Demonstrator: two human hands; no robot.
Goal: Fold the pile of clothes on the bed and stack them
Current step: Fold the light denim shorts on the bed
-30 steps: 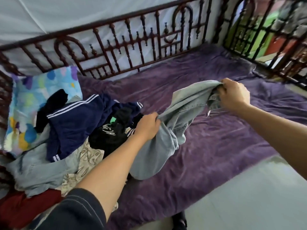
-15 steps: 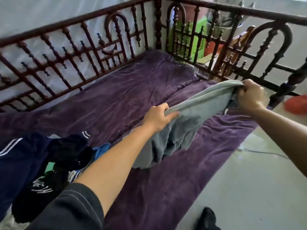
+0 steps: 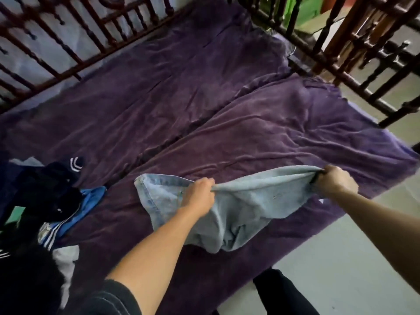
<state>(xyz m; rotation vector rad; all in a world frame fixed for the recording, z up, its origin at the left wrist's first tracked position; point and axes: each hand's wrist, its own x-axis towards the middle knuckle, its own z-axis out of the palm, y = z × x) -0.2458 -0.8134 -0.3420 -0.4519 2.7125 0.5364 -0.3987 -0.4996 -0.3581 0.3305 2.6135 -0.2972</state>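
Left hand (image 3: 200,193): grips the pale blue denim garment (image 3: 241,208)
Right hand (image 3: 334,183): clutches its other end
Garment: stretched over the purple velvety bedspread (image 3: 227,110)
Left: dark clothes pile (image 3: 45,196)

We're in a bedroom at home here: a purple-blanketed bed (image 3: 227,114) fills the view, dark turned-wood railings (image 3: 341,45) fence its far side and end, a loose pile of clothes (image 3: 45,196) sits heaped at the left, a pale denim garment (image 3: 245,208) hangs over the bed, and plain pale floor (image 3: 336,264) runs alongside.
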